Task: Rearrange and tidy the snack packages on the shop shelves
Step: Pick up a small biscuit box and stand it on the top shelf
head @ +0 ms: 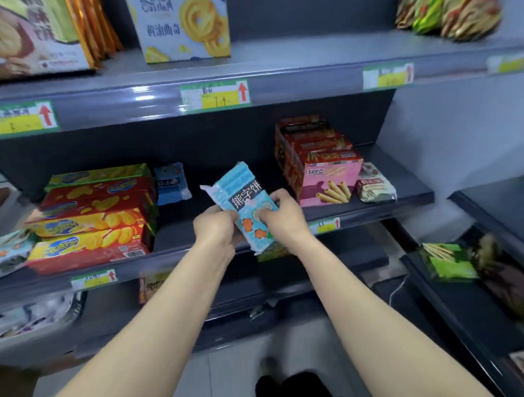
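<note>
On the grey metal middle shelf, a stack of flat red-and-yellow cardboard biscuit boxes lies at the left, with a small blue plastic packet upright just beside it at the back. In the gap, the left hand and right hand both grip a long light-blue plastic biscuit packet, tilted above the shelf's front edge, probably to set it by its match. Further right, pink-and-red cardboard wafer-stick boxes stand in a row
</note>
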